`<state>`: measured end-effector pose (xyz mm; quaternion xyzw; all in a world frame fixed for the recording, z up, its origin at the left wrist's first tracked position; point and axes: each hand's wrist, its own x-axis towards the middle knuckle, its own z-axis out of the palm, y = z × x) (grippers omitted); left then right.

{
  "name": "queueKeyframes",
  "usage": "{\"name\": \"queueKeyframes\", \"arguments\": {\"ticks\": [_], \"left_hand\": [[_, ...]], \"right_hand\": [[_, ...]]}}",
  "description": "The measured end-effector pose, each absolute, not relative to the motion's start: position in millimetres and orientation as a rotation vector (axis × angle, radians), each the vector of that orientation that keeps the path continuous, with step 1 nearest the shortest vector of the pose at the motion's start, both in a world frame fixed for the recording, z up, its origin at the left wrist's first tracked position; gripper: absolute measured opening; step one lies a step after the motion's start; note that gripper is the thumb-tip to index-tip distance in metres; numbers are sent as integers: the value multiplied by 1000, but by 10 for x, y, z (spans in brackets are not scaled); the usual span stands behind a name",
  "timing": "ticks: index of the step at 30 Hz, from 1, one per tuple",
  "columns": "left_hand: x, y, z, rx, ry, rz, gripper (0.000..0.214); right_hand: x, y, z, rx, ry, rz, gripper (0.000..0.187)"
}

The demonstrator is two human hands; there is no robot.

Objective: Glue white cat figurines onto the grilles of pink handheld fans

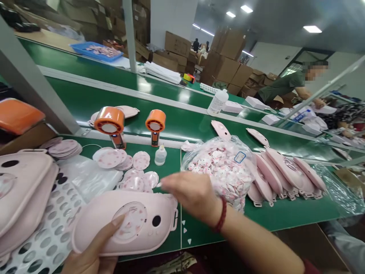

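My left hand (94,247) grips a pink oval plastic shell (125,222) from below, with the thumb pressed on its round patterned disc (129,220). My right hand (194,194), with a red cord on its wrist, reaches left over the shell toward loose round patterned discs (137,179) on the green table. Its fingers are pinched together and blurred; what they hold is too small to make out. A clear bag of small pink-and-white pieces (225,169) lies just beyond the right hand.
More pink shells (285,175) lie in a row at right and stacked at left (23,186). A white sheet with round holes (48,232), two orange devices (110,121), a small dropper bottle (160,155) and a green conveyor (176,121) lie ahead. A person works at far right.
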<state>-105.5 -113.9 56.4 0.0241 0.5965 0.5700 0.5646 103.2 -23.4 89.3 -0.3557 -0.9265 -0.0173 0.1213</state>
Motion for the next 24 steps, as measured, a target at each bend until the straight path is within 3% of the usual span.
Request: {"name": "queueKeyframes", "arguments": {"ticks": [3, 5, 15, 20, 24], "left_hand": [[-974, -1108, 661, 36, 1316, 1354, 65], [-957, -1104, 692, 38, 1317, 1381, 69], [-973, -1172, 666, 99, 1316, 1437, 66], [-957, -1205, 649, 55, 1327, 1470, 55], [-953, -1219, 607, -4, 1335, 1444, 59]], "right_hand": [[768, -592, 700, -561, -2284, -95, 32], [642, -710, 581, -477, -2135, -155, 26], [506, -845, 623, -701, -1984, 331, 12], [468, -939, 569, -745, -2080, 218, 19], [462, -984, 523, -702, -2215, 156, 26]]}}
